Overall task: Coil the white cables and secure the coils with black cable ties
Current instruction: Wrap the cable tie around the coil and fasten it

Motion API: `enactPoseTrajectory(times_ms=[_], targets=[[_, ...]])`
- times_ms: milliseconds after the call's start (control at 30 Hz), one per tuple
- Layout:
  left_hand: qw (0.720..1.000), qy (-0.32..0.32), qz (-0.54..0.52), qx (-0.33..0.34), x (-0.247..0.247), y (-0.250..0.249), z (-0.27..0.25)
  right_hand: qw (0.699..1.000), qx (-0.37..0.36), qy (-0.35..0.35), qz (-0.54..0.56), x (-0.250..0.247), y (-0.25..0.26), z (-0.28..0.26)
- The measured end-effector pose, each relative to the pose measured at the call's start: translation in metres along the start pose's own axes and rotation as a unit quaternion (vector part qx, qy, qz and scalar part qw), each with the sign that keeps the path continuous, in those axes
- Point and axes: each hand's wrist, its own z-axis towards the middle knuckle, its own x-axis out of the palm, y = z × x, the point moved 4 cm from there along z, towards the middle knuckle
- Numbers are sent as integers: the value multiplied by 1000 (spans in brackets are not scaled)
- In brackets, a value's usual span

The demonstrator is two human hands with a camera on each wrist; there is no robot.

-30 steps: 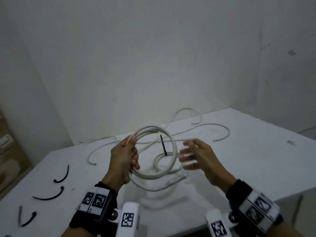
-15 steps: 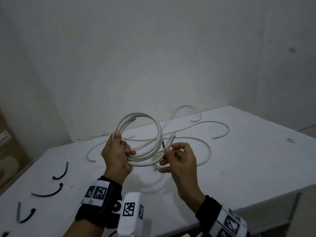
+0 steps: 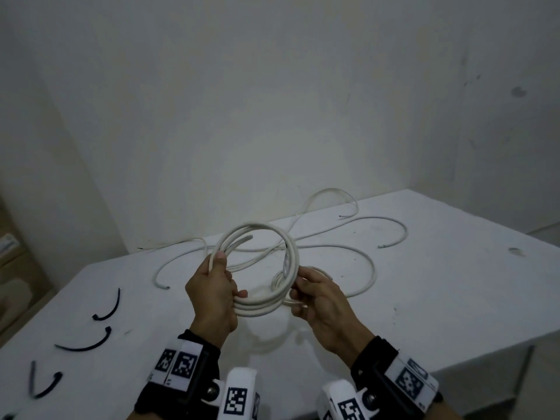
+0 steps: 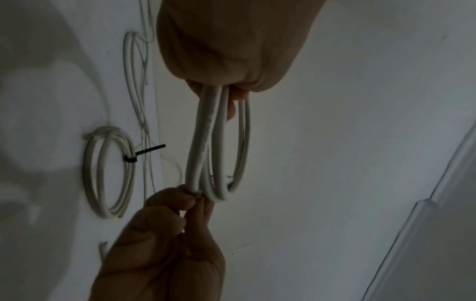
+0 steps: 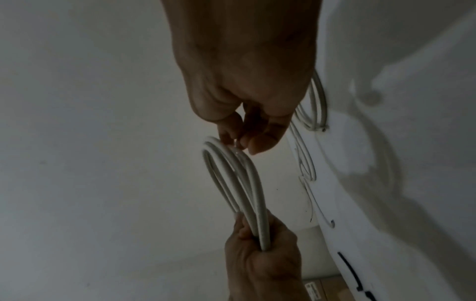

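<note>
A white cable coil (image 3: 260, 227) of several loops hangs upright in the air above the white table (image 3: 439, 298). My left hand (image 3: 227, 277) grips its left side, thumb on top. My right hand (image 3: 298, 284) pinches the coil's lower right side, where the cable's end lies along the loops. The left wrist view shows the coil (image 4: 206, 142) edge-on, with the right hand's fingertips (image 4: 180, 195) on its far end. A smaller coil (image 4: 108, 173) lies on the table, bound by a black cable tie (image 4: 144, 152). Three loose black ties (image 3: 110, 307) (image 3: 88, 344) (image 3: 45, 386) lie at the table's left.
Loose white cables (image 3: 357, 247) sprawl over the back of the table, behind the hands. The table's front right edge (image 3: 485, 356) drops off close to my right wrist. A bare wall stands behind, and cardboard boxes (image 3: 12, 253) sit at the far left.
My right hand took the cable's free end, brought it up and then laid it against the coil's right side. Both hands and the coil rose slightly.
</note>
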Motion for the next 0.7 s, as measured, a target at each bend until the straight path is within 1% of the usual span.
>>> enactPoseTrajectory(times_ms=[67, 133, 200, 267, 333, 367, 433, 500, 567, 633, 700], targets=[[999, -10, 30, 26, -2, 2, -2, 1000, 4, 9, -23, -2, -3, -2], [997, -17, 59, 55, -2, 3, -4, 999, 19, 15, -22, -3, -6, -4], [994, -15, 78, 76, -2, 5, -8, 999, 19, 0, -45, -5, -7, -6], [993, -7, 84, 83, 0, 9, -14, 995, -19, -32, -96, -6, -4, -6], [993, 4, 87, 84, 3, 12, -19, 990, -52, -53, -119, -9, 0, -6], [993, 9, 86, 82, 3, 13, -20, 990, -55, -52, -120, -10, 0, -5], [995, 14, 76, 66, 5, 14, -20, 994, -44, -24, -101, -12, 2, -5], [998, 11, 56, 35, 5, 18, -19, 997, -28, 8, -71, -13, 4, -4], [999, 15, 28, 6, 5, 21, -18, 998, -18, 24, -47, -13, 5, -4], [999, 32, -3, -12, 5, 22, -18, 999, -16, 21, -39, -12, 4, -5], [998, 54, -10, -11, 5, 19, -20, 997, -41, -7, -58, -15, 5, -3]])
